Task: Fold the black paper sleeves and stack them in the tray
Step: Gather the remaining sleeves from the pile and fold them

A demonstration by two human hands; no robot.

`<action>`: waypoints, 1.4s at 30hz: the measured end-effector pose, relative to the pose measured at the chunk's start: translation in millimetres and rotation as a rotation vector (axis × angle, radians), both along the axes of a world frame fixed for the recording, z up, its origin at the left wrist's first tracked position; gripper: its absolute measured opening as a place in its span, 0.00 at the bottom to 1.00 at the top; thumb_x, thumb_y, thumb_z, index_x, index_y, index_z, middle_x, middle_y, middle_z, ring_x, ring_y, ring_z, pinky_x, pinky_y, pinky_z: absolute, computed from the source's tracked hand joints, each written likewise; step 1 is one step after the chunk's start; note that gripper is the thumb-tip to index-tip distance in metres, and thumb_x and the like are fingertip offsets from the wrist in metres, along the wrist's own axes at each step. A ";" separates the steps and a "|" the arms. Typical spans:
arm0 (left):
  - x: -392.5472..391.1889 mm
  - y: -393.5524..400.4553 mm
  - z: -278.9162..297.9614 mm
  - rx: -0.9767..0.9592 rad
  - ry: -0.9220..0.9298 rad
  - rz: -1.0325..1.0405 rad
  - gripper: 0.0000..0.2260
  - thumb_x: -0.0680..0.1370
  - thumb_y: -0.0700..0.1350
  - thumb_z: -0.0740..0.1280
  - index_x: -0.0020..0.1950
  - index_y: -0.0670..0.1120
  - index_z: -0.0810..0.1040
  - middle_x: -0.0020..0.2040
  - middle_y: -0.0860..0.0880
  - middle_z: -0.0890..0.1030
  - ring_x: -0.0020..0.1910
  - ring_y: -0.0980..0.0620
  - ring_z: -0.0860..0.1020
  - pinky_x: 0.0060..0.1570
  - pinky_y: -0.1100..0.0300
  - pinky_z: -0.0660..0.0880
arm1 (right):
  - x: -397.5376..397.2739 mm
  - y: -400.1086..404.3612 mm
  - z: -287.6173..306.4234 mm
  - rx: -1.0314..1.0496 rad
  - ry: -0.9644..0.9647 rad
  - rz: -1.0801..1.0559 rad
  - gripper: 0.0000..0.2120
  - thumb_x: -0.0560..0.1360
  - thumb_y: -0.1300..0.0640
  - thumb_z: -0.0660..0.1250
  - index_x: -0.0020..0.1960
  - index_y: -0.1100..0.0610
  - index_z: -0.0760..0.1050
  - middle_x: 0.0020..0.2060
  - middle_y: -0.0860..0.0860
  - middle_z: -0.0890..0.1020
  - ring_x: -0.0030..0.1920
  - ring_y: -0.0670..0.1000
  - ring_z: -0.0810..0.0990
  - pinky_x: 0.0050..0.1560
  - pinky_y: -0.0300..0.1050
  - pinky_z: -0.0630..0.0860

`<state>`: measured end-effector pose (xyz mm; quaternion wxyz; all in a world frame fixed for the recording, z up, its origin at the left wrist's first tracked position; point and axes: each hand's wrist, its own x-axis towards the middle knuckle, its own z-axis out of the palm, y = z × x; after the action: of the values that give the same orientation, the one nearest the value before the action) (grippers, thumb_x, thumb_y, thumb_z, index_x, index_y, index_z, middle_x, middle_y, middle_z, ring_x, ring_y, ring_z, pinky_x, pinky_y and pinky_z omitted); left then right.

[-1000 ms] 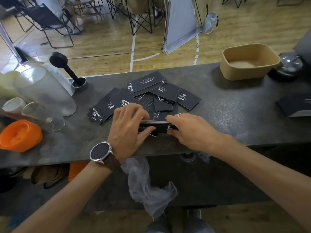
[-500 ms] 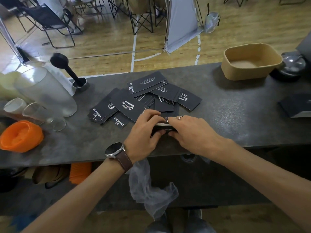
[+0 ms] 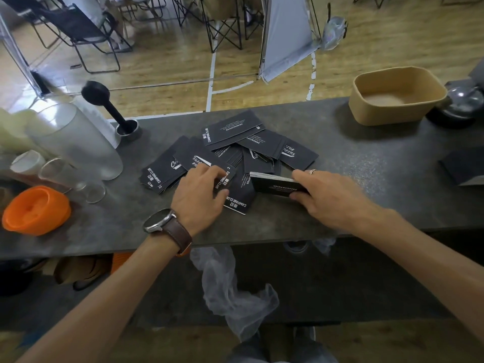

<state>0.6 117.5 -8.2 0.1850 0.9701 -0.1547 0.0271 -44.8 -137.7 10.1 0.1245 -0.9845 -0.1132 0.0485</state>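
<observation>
The right hand (image 3: 330,197) grips a folded stack of sleeves (image 3: 277,184), its long axis running left-right, while the tray (image 3: 366,111) sits well off to the far right, nearer that hand; the left hand (image 3: 201,195) pinches a loose sleeve (image 3: 239,197) on the surface (image 3: 366,174).

We see a loose heap of black paper sleeves (image 3: 230,153) with white lettering, lying flat and overlapping on the grey counter's middle. Just right of the heap's near edge, a folded bundle of sleeves (image 3: 276,183) is tilted up on edge, its "DRINK&COFFEE" face toward us. The tan tray (image 3: 396,96), an open round-cornered box, sits far right, well apart from the heap.
</observation>
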 end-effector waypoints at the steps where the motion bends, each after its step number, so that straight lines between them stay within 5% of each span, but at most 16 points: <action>1: 3.4 2.0 2.8 -0.002 0.008 0.004 0.13 0.74 0.46 0.71 0.58 0.48 0.77 0.53 0.48 0.76 0.54 0.46 0.74 0.57 0.48 0.70 | 0.3 -0.9 0.1 0.009 0.007 -0.010 0.08 0.80 0.46 0.62 0.51 0.49 0.66 0.42 0.46 0.76 0.44 0.53 0.77 0.44 0.56 0.77; 7: 5.2 6.0 12.8 -0.018 -0.004 -0.142 0.16 0.73 0.42 0.69 0.61 0.49 0.78 0.57 0.50 0.76 0.56 0.47 0.74 0.59 0.50 0.69 | 1.3 -3.8 0.5 0.013 0.023 -0.028 0.08 0.80 0.47 0.61 0.50 0.50 0.66 0.43 0.48 0.78 0.43 0.53 0.78 0.45 0.57 0.77; 15: 52.1 25.1 28.5 0.426 0.154 -0.224 0.35 0.70 0.36 0.66 0.76 0.51 0.63 0.76 0.53 0.64 0.75 0.48 0.60 0.72 0.50 0.59 | 0.8 -3.2 1.9 -0.005 0.034 -0.019 0.08 0.81 0.47 0.60 0.50 0.50 0.65 0.43 0.48 0.77 0.42 0.53 0.77 0.45 0.57 0.77; 19: 58.1 19.5 23.7 0.482 0.090 -0.313 0.32 0.70 0.37 0.66 0.73 0.55 0.67 0.69 0.53 0.71 0.70 0.50 0.67 0.68 0.52 0.63 | 0.3 -2.5 2.7 -0.012 0.031 -0.013 0.08 0.81 0.46 0.60 0.50 0.49 0.64 0.42 0.47 0.76 0.41 0.52 0.76 0.44 0.56 0.77; 22: 64.3 19.1 28.9 0.525 0.055 -0.320 0.29 0.68 0.48 0.74 0.68 0.53 0.71 0.60 0.51 0.73 0.62 0.47 0.71 0.60 0.53 0.65 | 0.5 -3.1 2.7 -0.007 0.037 -0.019 0.09 0.81 0.46 0.60 0.50 0.50 0.64 0.43 0.47 0.76 0.42 0.53 0.77 0.44 0.57 0.77; 28: 51.3 34.4 28.9 0.296 0.096 -0.253 0.27 0.65 0.53 0.77 0.59 0.51 0.71 0.52 0.51 0.70 0.47 0.47 0.75 0.47 0.52 0.75 | 4.3 -5.2 1.4 0.006 0.051 -0.031 0.10 0.80 0.46 0.61 0.49 0.50 0.64 0.43 0.48 0.77 0.42 0.54 0.76 0.44 0.54 0.76; 32: 43.9 52.4 26.1 0.160 0.137 -0.206 0.27 0.65 0.53 0.79 0.59 0.51 0.72 0.51 0.53 0.72 0.47 0.51 0.75 0.49 0.54 0.74 | 7.2 -6.6 1.5 0.037 0.078 -0.041 0.10 0.80 0.46 0.62 0.48 0.48 0.63 0.43 0.48 0.77 0.42 0.53 0.76 0.43 0.54 0.76; 36: 43.6 65.9 27.0 -0.077 0.230 -0.126 0.14 0.71 0.43 0.76 0.53 0.50 0.75 0.48 0.51 0.81 0.47 0.50 0.80 0.53 0.50 0.76 | 7.6 -7.0 0.3 0.039 0.077 -0.036 0.10 0.80 0.46 0.62 0.48 0.48 0.63 0.44 0.48 0.78 0.43 0.54 0.77 0.44 0.55 0.77; 42: 39.9 58.4 35.0 -0.165 0.247 -0.159 0.05 0.76 0.40 0.71 0.44 0.50 0.81 0.39 0.55 0.83 0.39 0.56 0.81 0.47 0.51 0.78 | 10.4 -9.1 0.3 0.056 0.102 -0.032 0.09 0.80 0.46 0.62 0.48 0.47 0.64 0.43 0.47 0.78 0.41 0.52 0.77 0.44 0.55 0.77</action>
<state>40.5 175.9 26.8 0.2831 0.9322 -0.2045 -0.0946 -34.4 -146.9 10.4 0.1582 -0.9786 -0.0921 0.0935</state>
